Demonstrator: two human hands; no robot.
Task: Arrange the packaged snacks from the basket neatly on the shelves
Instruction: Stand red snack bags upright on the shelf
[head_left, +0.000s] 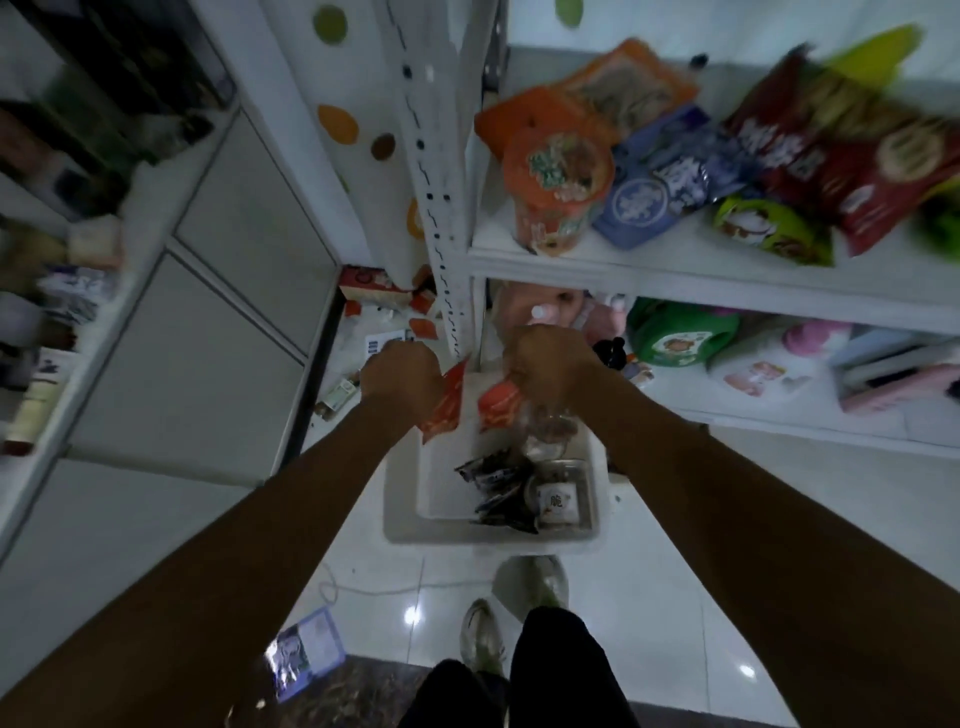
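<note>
Head view, looking down; much of the frame is motion-blurred. A white basket (400, 496) is seen standing on the tiled floor (649, 597), directly in front of the shelving unit. Both hands are held above its far end. The left hand (400, 374) is closed, fingers curled round the top of a red-orange packet (445, 402), which hangs tilted over the basket's far left corner. The right hand (550, 364) is likewise clamped on a second red packet (498, 401); a clear pack (550, 428) hangs just beneath this hand (whether it is gripped too cannot be told). The two hands are apart, the packets between them not touching. Left in the basket, against its right side, are several dark packets (496, 480) and a clear tub with a white label (558, 500). On the upper shelf (649, 262) packaged snacks are noted lying loosely and overlapping: orange packs (556, 182) at the left, blue packs (660, 192) beside them, a green packet (769, 228), then red packs (857, 171). On the lower shelf (779, 421) a green bag (680, 338) is recorded, with pink items to its right too blurred to identify. The person's shoes (483, 634) are visible just below the basket.
</note>
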